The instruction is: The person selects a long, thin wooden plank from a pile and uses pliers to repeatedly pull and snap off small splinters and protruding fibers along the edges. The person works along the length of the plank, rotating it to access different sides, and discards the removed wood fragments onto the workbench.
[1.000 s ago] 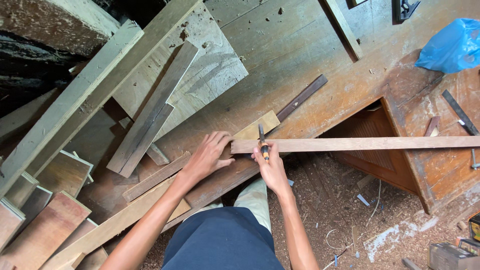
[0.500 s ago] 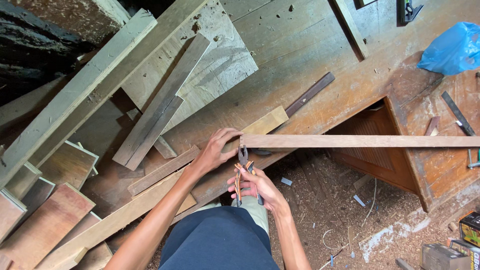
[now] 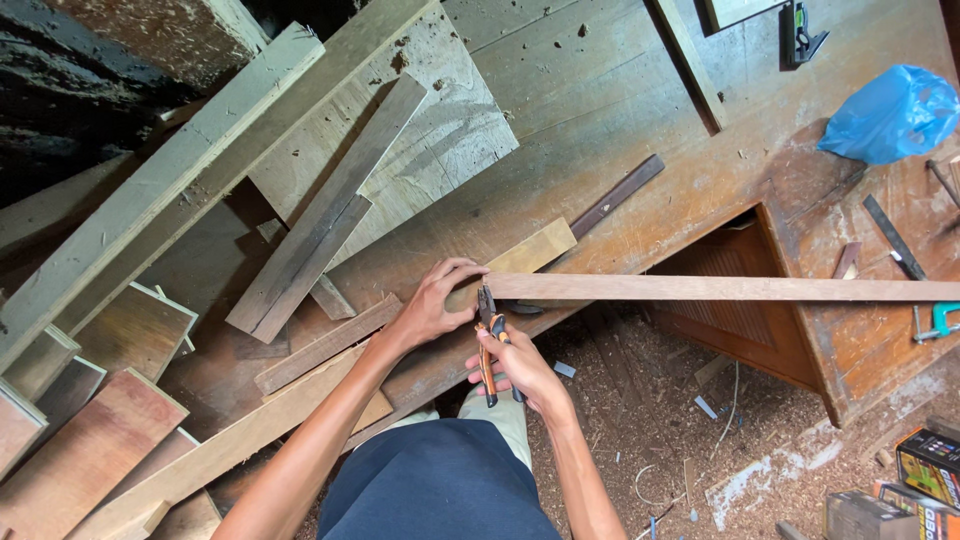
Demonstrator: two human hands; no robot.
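Note:
A long thin wooden strip (image 3: 720, 289) lies across the workbench and runs off to the right. My left hand (image 3: 432, 303) grips its near end, fingers curled over the top. My right hand (image 3: 520, 367) holds pliers (image 3: 488, 335) with orange and black handles; their jaws touch the strip's end just right of my left hand. A short pale board (image 3: 535, 248) lies under the strip's end.
Planks and offcuts (image 3: 310, 235) are piled to the left. A blue plastic bag (image 3: 890, 112) sits at the back right, near a metal ruler (image 3: 893, 236) and a teal clamp (image 3: 940, 320). Sawdust covers the floor (image 3: 690, 430); small boxes (image 3: 925, 470) stand at bottom right.
My right hand has shifted left along the strip to its end and turned the pliers upright against it. My left hand has stayed on the strip's end.

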